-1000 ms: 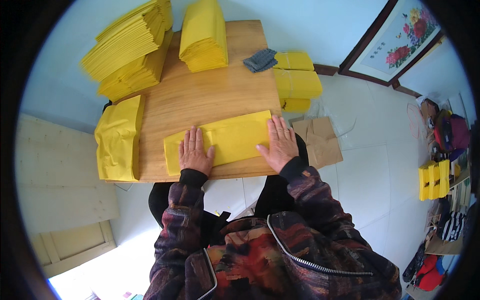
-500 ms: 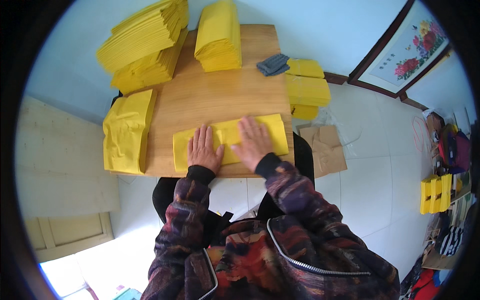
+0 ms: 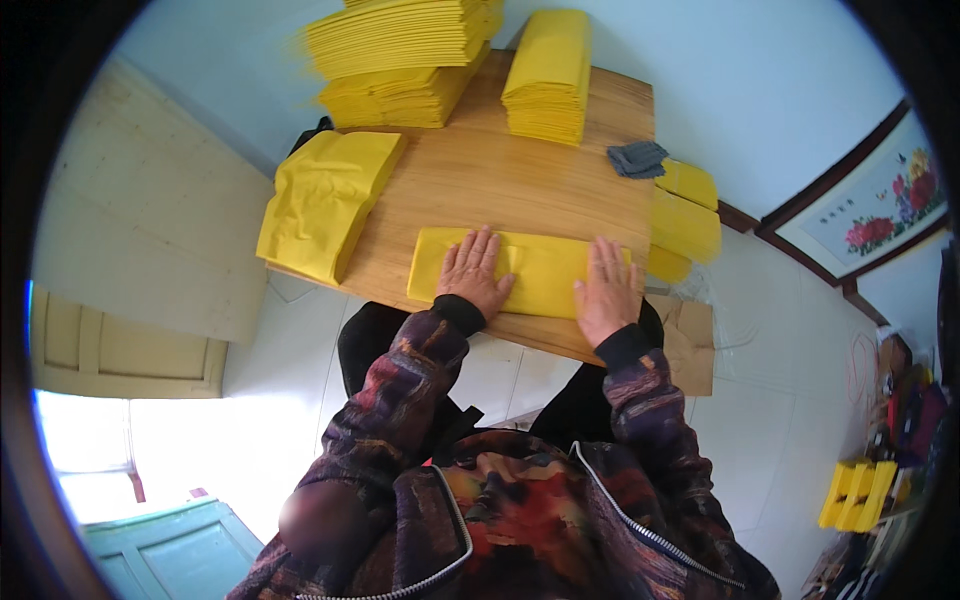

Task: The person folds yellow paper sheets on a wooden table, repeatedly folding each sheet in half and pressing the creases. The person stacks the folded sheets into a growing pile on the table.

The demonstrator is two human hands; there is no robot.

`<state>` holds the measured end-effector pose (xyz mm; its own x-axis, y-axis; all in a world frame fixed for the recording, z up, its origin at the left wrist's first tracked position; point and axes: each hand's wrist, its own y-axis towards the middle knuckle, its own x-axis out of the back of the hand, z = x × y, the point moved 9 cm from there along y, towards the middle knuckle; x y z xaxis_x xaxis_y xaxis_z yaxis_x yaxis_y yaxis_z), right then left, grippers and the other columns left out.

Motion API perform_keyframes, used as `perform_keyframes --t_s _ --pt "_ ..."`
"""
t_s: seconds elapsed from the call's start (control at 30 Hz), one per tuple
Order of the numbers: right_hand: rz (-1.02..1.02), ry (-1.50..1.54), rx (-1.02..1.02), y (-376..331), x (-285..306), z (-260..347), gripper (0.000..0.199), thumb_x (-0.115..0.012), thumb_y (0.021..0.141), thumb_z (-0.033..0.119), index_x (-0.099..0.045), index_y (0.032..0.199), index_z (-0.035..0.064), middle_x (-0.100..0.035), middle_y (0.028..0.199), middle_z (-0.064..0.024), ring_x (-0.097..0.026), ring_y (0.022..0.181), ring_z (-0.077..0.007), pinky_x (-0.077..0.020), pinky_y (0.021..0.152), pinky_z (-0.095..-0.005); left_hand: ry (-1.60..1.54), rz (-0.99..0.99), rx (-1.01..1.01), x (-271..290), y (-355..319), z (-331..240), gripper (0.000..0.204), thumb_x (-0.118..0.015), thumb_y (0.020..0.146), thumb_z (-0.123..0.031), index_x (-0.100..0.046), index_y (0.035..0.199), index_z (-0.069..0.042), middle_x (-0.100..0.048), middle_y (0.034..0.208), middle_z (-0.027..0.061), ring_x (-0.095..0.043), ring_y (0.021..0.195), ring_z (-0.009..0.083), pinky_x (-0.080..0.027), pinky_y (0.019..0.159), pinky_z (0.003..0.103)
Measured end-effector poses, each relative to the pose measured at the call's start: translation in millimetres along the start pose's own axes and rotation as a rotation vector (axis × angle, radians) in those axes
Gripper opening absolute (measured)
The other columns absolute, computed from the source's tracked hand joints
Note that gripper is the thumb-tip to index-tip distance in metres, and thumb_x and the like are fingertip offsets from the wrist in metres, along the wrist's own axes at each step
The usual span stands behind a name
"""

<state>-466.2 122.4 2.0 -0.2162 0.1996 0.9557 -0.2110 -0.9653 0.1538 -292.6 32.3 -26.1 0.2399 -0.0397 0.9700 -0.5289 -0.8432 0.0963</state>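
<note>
A long folded yellow sheet [image 3: 542, 272], paper or cloth, lies flat along the near edge of the wooden table [image 3: 470, 190]. My left hand [image 3: 477, 272] presses flat on its left part, fingers stretched out and pointing away from me. Over its right end rests my right hand [image 3: 608, 292], also flat with the fingers extended. Neither hand grips anything. To the left, a crumpled-looking yellow bundle [image 3: 328, 200] lies at the table's corner, apart from both hands.
At the back stand a tall pile of folded yellow sheets [image 3: 395, 45] and a second yellow stack [image 3: 548, 75]. A grey cloth [image 3: 637, 159] lies by the right edge. Beyond it are wrapped yellow bundles [image 3: 686, 222] and brown paper [image 3: 685, 345] on the floor.
My right hand has slid from the middle of the folded sheet to its right end. My left hand stays on the left part. The whole view has turned and shifted.
</note>
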Motion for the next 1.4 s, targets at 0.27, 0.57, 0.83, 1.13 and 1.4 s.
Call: perform_keyframes --t_s 0.27,0.57,0.83,1.13,1.4 --pt "0.027 0.016 0.035 11.4 -26.6 10.7 0.058 -0.052 0.091 0.027 -0.034 0.143 0.0085 -0.025 0.153 -0.0055 -0.02 0.142 -0.0253 -0.0146 0.114 -0.048 -0.02 0.06 0.062 12.1 4.2 -33.4 0.065 -0.05 0.09 -0.041 -0.034 0.142 -0.007 -0.023 0.153 0.0126 -0.02 0.142 0.0284 -0.018 0.114 0.046" --pt "0.008 -0.064 0.066 13.2 -31.9 6.0 0.059 -0.051 0.09 0.03 -0.034 0.142 0.0072 -0.026 0.153 -0.0054 -0.023 0.141 -0.0264 -0.0189 0.112 -0.0485 -0.333 -0.001 -0.151 -13.0 3.5 -77.8 0.073 -0.045 0.091 -0.054 -0.033 0.142 -0.003 -0.028 0.151 0.0153 -0.024 0.14 0.0308 -0.019 0.114 0.045" --pt "-0.024 0.072 0.096 11.4 -15.3 16.9 0.055 -0.055 0.089 0.02 -0.037 0.138 0.005 -0.031 0.149 -0.0091 -0.027 0.138 -0.0287 -0.0211 0.111 -0.0477 -0.036 0.007 0.146 11.8 -12.2 30.4 0.073 -0.052 0.088 -0.048 -0.031 0.144 -0.006 -0.024 0.154 0.0107 -0.02 0.142 0.0268 -0.014 0.115 0.044" --pt "-0.062 0.224 0.11 9.0 2.9 12.8 0.045 -0.059 0.086 0.015 -0.047 0.127 0.0013 -0.043 0.137 -0.0135 -0.035 0.132 -0.0341 -0.0267 0.108 -0.0475 -0.013 -0.094 0.209 23.9 -27.3 77.2 0.06 -0.052 0.089 -0.041 -0.039 0.142 -0.014 -0.023 0.154 0.0076 -0.017 0.143 0.0286 -0.011 0.114 0.05" --pt "-0.055 0.125 0.201 26.2 12.8 22.6 0.05 -0.065 0.082 0.024 -0.05 0.125 0.0029 -0.048 0.129 -0.0108 -0.041 0.123 -0.0327 -0.0308 0.103 -0.0465 0.069 0.001 -0.031 34.7 -11.5 35.5 0.054 -0.052 0.088 -0.045 -0.046 0.138 -0.025 -0.028 0.153 0.0016 -0.015 0.143 0.0281 -0.008 0.113 0.056"
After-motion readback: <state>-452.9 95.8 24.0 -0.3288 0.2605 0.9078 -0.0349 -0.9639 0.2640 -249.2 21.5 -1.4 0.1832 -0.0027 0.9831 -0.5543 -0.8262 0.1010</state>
